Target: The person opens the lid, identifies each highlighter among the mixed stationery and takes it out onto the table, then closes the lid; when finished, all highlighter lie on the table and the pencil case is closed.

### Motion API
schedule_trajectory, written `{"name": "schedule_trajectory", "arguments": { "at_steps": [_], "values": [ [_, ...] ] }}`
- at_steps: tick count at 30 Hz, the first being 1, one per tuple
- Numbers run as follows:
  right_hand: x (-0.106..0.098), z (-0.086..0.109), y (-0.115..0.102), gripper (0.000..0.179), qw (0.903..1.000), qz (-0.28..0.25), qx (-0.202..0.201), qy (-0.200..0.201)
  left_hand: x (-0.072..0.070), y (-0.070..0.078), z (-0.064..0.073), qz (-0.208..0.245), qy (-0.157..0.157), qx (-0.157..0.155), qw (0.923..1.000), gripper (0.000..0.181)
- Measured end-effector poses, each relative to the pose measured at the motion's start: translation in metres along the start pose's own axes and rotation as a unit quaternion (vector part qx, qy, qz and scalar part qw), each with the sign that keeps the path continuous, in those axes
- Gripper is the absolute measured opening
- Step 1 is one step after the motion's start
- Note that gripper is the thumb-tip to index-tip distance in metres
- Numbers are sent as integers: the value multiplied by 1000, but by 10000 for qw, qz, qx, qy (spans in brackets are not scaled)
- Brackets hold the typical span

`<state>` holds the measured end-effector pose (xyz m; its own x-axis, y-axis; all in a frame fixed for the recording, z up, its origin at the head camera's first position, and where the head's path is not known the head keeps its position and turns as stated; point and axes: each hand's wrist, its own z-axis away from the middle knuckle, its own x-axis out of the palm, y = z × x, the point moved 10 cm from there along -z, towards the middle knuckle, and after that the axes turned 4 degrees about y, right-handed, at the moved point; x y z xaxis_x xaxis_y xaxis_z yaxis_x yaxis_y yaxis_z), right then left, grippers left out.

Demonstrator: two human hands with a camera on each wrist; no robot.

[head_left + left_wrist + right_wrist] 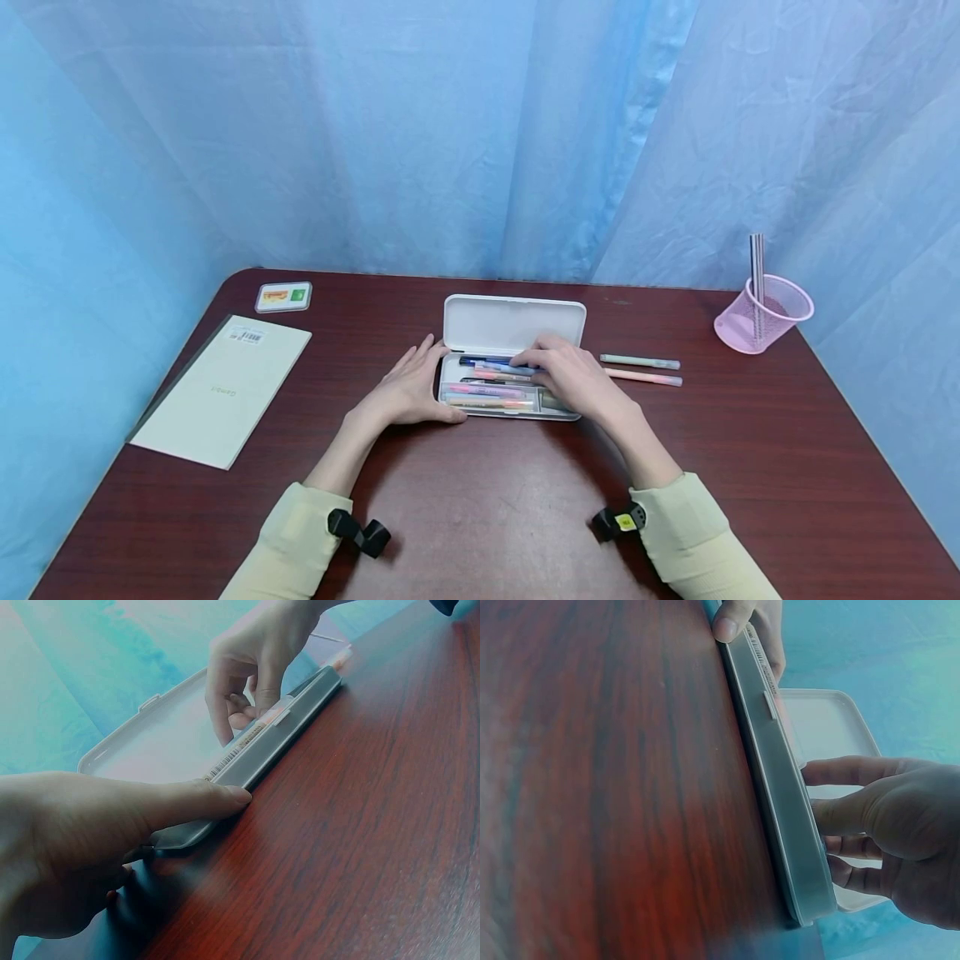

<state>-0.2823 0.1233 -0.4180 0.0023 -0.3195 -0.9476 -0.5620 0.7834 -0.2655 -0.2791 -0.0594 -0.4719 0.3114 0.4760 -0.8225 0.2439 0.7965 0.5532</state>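
Observation:
A white pencil case (pixel 513 323) lies open on the table, its lid tipped back. My left hand (pixel 408 387) grips the case's left end, the thumb on the front edge and the fingers toward the back corner. Inside are several pens, among them a pink pen (pixel 487 390), an orange-tipped pen (pixel 491 403) and dark blue pens (pixel 471 361). My right hand (pixel 573 375) reaches into the right half, fingertips down at the blue pens. In the right wrist view the case wall (pixel 780 787) hides those fingertips, so whether they pinch a pen is unclear.
Right of the case lie a pale green pen (pixel 640 362) and a peach pen (pixel 645 377). A pink mesh cup (pixel 780 298) with metallic sticks stands at the back right. On the left are a cream notebook (pixel 221 392) and a small clear-edged case (pixel 283 297).

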Motion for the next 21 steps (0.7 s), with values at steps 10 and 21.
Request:
{"name": "schedule_trajectory", "arguments": {
  "at_steps": [10,21],
  "values": [
    [-4,1,-1,31,10000,-5,-34,10,-2,-1,1,-13,14,-20,10000,109],
    [-33,24,18,35,9994,107,-3,330,0,0,1,-6,-2,17,10000,108]
  ]
}}
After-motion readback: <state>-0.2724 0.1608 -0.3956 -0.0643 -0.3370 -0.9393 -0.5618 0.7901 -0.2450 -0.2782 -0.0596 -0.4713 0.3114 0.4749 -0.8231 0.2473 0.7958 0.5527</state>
